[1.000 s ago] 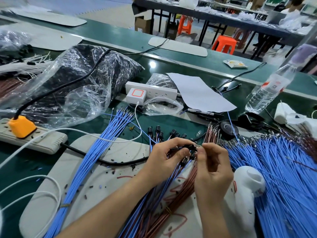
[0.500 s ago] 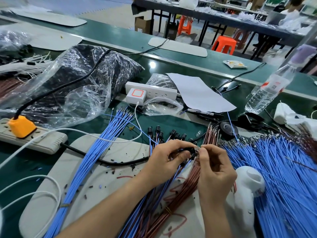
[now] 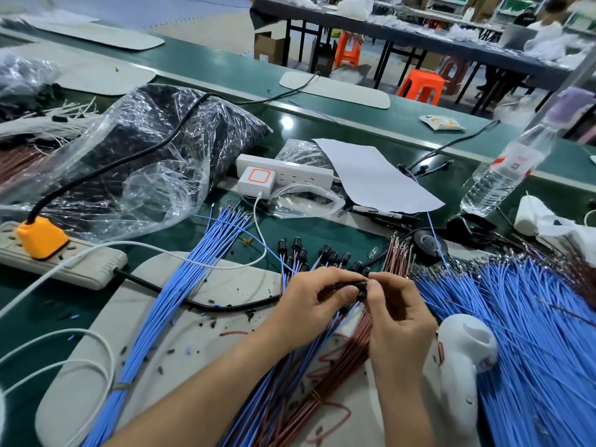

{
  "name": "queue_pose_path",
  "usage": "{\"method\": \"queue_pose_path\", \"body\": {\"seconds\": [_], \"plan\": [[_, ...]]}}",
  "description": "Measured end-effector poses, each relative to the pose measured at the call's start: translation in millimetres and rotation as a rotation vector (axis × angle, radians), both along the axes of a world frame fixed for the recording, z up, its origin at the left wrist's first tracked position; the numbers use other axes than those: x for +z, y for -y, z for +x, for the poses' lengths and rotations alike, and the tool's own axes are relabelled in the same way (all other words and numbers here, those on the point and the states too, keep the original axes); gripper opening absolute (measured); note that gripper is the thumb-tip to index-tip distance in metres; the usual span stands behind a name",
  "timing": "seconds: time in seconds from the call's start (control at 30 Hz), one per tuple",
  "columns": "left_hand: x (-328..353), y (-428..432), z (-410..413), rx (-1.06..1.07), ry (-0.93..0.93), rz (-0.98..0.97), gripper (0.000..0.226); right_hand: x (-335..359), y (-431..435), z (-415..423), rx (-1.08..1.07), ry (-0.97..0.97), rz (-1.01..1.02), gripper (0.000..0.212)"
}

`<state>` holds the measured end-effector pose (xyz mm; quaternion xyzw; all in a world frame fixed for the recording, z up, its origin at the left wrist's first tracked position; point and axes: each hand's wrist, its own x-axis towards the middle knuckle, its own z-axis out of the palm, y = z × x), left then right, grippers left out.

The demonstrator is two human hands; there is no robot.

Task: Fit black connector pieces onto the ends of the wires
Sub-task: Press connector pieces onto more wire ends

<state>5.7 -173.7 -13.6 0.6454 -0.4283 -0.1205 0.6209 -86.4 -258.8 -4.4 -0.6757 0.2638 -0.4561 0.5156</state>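
My left hand (image 3: pixel 314 300) pinches a black connector piece (image 3: pixel 354 283) between thumb and fingers at the middle of the bench. My right hand (image 3: pixel 395 309) meets it from the right, its fingertips pinching a wire end at the connector's mouth; the wire itself is hidden by the fingers. Just beyond the hands stand several wires with fitted black connectors (image 3: pixel 298 248). A brown wire bundle (image 3: pixel 395 256) runs under my right hand. Blue wire bundles lie to the left (image 3: pixel 193 269) and in a big heap at right (image 3: pixel 532 317).
A clear plastic bag of black parts (image 3: pixel 154 146) sits back left. Two power strips lie here: a grey power strip with an orange plug (image 3: pixel 42 237) and a white power strip (image 3: pixel 290 171). A white paper sheet (image 3: pixel 371 175), water bottle (image 3: pixel 506 169) and white tool (image 3: pixel 464 353) are at right.
Both hands stay together at the same spot. The right hand's fingertips have pressed slightly closer against the connector held by the left hand.
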Motion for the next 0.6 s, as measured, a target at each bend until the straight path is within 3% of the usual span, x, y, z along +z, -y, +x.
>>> {"method": "queue_pose_path", "body": {"seconds": [0.3, 0.4, 0.6], "plan": [[-3.1, 1.2, 2.2, -0.016, -0.102, 0.011, 0.016, -2.8, 5.5, 1.5, 0.071, -0.011, 0.066, 0.015], [-4.9, 1.6, 1.9, -0.026, -0.115, 0.013, 0.018, -1.8, 8.7, -0.3, 0.144, 0.021, 0.228, 0.003], [-6.4, 2.5, 2.5, -0.049, -0.116, 0.004, 0.02, -2.0, 12.6, -0.4, 0.239, 0.082, 0.453, 0.017]]}}
